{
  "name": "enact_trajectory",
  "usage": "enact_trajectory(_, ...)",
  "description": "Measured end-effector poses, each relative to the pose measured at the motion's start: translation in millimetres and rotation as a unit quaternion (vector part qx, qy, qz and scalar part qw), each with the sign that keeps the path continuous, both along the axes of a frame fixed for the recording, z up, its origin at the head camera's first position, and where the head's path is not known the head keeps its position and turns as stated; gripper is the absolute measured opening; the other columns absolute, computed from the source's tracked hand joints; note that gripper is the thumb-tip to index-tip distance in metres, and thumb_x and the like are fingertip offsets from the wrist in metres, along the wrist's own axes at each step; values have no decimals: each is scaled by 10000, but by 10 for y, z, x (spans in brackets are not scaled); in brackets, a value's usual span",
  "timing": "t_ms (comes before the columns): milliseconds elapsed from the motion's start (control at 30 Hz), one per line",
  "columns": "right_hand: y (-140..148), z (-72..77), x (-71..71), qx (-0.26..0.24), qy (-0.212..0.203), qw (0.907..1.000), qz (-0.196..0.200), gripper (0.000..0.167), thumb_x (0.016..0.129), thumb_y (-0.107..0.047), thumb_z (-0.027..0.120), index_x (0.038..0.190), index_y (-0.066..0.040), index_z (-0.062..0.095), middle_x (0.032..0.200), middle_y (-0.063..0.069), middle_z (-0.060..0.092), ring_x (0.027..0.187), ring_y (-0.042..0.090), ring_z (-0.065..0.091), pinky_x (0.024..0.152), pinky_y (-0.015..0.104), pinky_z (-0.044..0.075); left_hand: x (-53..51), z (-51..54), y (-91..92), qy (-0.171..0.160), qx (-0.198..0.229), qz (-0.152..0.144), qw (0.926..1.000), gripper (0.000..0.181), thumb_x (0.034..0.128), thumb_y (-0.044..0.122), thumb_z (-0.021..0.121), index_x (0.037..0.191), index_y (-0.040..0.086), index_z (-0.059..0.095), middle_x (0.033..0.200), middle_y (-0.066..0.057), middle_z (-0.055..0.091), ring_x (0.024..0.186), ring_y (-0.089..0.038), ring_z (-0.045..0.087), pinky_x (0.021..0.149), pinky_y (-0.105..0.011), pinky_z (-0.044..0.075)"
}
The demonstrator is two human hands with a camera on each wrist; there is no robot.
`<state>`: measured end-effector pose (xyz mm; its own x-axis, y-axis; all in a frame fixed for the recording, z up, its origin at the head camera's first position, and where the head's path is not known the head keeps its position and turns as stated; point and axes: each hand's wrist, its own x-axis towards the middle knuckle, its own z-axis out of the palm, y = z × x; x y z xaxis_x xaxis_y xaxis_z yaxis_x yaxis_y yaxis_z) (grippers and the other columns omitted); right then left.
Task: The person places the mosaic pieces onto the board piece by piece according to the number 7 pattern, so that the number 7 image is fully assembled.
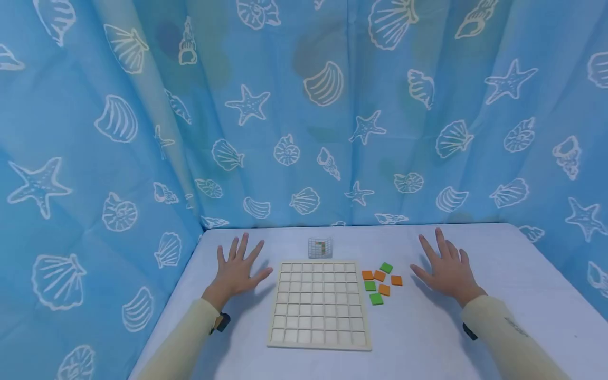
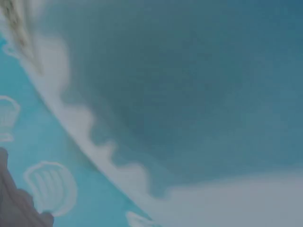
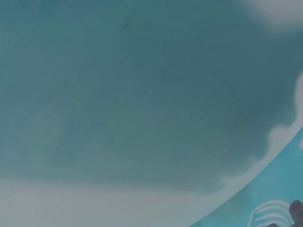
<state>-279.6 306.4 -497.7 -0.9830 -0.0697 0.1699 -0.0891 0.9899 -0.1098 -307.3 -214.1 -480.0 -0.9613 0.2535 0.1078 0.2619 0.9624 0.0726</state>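
Fingers spread, my left hand (image 1: 235,273) hovers over the table left of a pale gridded board (image 1: 318,347) and holds nothing. My right hand (image 1: 448,272), likewise spread and holding nothing, is to the right of some small square tiles. Among these are an orange tile (image 1: 396,281) nearest that hand and a green tile (image 1: 386,268) at the back of the group. Another green tile (image 1: 376,299) lies close to the board's right edge. In the wrist views, only bits of the left fingers (image 2: 21,208) and right fingers (image 3: 297,212) show at the lower corners.
Behind the board stands a small wire-mesh holder (image 1: 320,248) with a little yellowish and dark piece in it. The white table (image 1: 404,343) is backed by a blue shell-patterned curtain (image 1: 294,132), which also hangs at both sides.
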Motion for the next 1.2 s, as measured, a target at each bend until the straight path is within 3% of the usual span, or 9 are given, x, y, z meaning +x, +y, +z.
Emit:
enact_trajectory(167, -235, 48, -27, 60, 12, 9997, 241, 883, 902, -540, 609, 1569, -113, 220, 1629, 279, 41, 1398, 546, 242, 1102, 769, 174, 112, 81, 129, -130, 406, -385, 9983, 867, 879, 727, 489, 1578, 274, 249, 1669, -151, 91, 1517, -446, 92, 1121, -774, 46)
enact_trajectory(433, -580, 80, -114, 31, -145, 9982, 587, 848, 912, -538, 598, 1573, -141, 245, 1640, 245, 81, 1401, 513, 293, 1125, 720, 225, 309, 100, 356, -873, 1232, -715, 9859, 864, 870, 633, 612, 1563, 220, 305, 1646, -128, 217, 1499, -421, 211, 1125, -765, 107)
enact_trajectory(567, -762, 63, -141, -196, -303, 9973, 646, 855, 895, -537, 636, 1564, -142, 280, 1637, 243, 111, 1402, 509, 303, 1121, 705, 253, 421, 68, 392, -1434, 1676, -680, 9730, 822, 863, 553, 684, 1510, 127, 409, 1591, -143, 349, 1468, -388, 313, 1123, -760, 134)
enact_trajectory(700, -925, 56, -154, -423, -449, 9946, 838, 801, 877, -523, 680, 1519, -145, 387, 1600, 247, 245, 1406, 486, 327, 1109, 687, 295, 533, -1, 386, -1898, 1700, -715, 9644, 796, 820, 506, 757, 1450, 97, 495, 1564, -152, 394, 1454, -398, 338, 1104, -778, 151)
enact_trajectory(900, -1016, 84, -179, -697, -476, 9894, 1178, 596, 870, -455, 722, 1338, -104, 602, 1414, 239, 514, 1320, 436, 463, 1012, 655, 426, 622, -75, 433, -2073, 1866, -646, 9581, 796, 745, 415, 847, 1411, 100, 546, 1563, -123, 408, 1463, -428, 299, 1105, -787, 74)
enact_trajectory(1067, -1039, 21, -228, -1153, -813, 9843, 1064, 486, 841, -441, 760, 1206, -126, 699, 1356, 210, 568, 1296, 413, 486, 1028, 648, 422, 623, -79, 505, -2188, 1819, -342, 9581, 788, 731, 378, 861, 1410, 123, 554, 1578, -80, 393, 1482, -395, 276, 1135, -755, 40)
enact_trajectory(1200, -1046, -16, -246, -1363, -1097, 9801, 940, 294, 855, -356, 766, 1067, -152, 753, 1323, 201, 590, 1256, 405, 521, 1040, 618, 432, 617, -79, 535, -2258, 1828, -321, 9563, 783, 740, 380, 854, 1417, 131, 547, 1584, -75, 383, 1487, -390, 267, 1148, -739, 32)
